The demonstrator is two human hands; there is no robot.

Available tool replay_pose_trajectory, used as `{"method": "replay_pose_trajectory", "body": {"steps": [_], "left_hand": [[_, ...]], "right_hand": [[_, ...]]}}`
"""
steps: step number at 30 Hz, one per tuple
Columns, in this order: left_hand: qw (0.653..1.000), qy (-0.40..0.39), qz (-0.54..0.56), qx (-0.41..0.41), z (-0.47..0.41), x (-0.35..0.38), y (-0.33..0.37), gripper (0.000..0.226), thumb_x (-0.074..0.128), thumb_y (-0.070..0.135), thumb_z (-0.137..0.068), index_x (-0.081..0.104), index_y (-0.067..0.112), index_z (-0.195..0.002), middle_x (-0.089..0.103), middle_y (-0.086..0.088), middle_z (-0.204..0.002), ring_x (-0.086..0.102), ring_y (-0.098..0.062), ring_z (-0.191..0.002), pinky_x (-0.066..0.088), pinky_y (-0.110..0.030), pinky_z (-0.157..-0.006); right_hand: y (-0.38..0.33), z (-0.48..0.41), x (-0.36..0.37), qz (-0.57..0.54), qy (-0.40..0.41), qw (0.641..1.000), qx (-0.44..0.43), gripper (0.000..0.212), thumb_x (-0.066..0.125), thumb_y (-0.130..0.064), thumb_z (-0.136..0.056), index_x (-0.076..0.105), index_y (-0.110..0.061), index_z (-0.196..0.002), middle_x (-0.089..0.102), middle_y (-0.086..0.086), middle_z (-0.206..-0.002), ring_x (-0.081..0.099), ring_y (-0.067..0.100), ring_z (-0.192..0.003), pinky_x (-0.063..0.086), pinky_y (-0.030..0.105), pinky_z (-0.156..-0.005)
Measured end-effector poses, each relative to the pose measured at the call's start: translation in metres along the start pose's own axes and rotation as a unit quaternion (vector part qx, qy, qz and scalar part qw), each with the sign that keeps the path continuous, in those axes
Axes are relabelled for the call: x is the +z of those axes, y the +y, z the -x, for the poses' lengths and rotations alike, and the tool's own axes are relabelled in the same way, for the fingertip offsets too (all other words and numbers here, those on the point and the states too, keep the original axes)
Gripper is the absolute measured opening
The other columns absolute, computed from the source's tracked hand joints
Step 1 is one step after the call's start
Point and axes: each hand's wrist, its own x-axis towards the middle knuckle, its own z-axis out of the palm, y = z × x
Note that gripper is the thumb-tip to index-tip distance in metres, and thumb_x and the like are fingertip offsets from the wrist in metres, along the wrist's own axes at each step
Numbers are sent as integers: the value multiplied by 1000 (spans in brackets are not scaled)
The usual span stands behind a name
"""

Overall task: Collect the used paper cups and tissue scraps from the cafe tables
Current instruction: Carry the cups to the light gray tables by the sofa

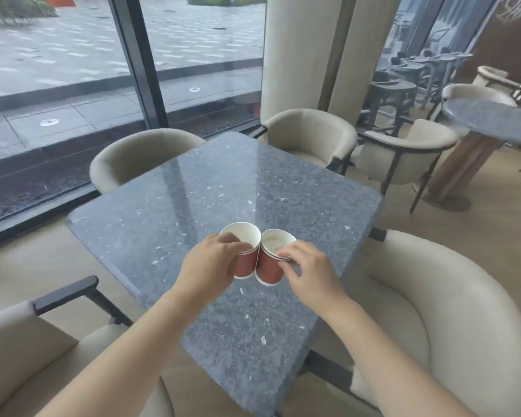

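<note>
Head view, centre of the frame: two red paper cups with white insides sit side by side over the speckled grey counter (223, 176), their walls touching. The left hand (211, 263) wraps the left cup (248, 267), its fingers (238, 246) curled round the wall just under the rim. The right hand (310, 272) pinches the near rim of the right cup (269, 270) with its fingers (286, 254) bunched at the lip. Both cups stand near upright, mouths tipped slightly toward the top of the frame. Whether their bases rest on the counter or hang just above it I cannot tell. Each hand is on its own cup, so neither needs to reach. Nesting them, probably the next step, means raising one cup above the other's mouth, since their axes are parallel, not in line.
</note>
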Motion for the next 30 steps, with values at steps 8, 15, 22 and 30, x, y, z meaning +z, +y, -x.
{"method": "replay_pose_trajectory", "body": {"steps": [8, 15, 22, 30], "left_hand": [[993, -20, 52, 108, 22, -10, 74, 31, 57, 12, -83, 66, 34, -103, 65, 11, -104, 61, -21, -92, 49, -33, -64], [982, -34, 73, 171, 38, -1, 133, 34, 59, 10, -80, 66, 33, -104, 65, 12, -106, 62, -20, -93, 51, -34, -68], [967, -62, 101, 226, 45, 18, 195, 32, 58, 8, -79, 67, 32, -97, 65, 15, -102, 62, -14, -90, 52, -30, -67], [937, -117, 116, 307, 73, 66, 310, 30, 57, 11, -78, 67, 32, -97, 65, 15, -96, 61, -11, -86, 51, -31, -63]], "right_hand": [[-34, 82, -69, 32, 109, 991, 64, 13, 68, 4, -76, 69, -6, -84, 66, 7, -83, 62, 21, -78, 45, 18, -72], [-43, 139, -115, 73, 160, 978, 110, 12, 66, -1, -79, 69, -7, -89, 66, 5, -89, 61, 21, -85, 49, 28, -76], [-33, 204, -155, 92, 203, 963, 153, 13, 65, -3, -80, 69, -11, -90, 65, 2, -87, 61, 18, -81, 52, 35, -72], [-10, 307, -220, 125, 252, 931, 234, 13, 64, -2, -80, 69, -9, -89, 64, 2, -86, 61, 18, -81, 53, 37, -70]]}}
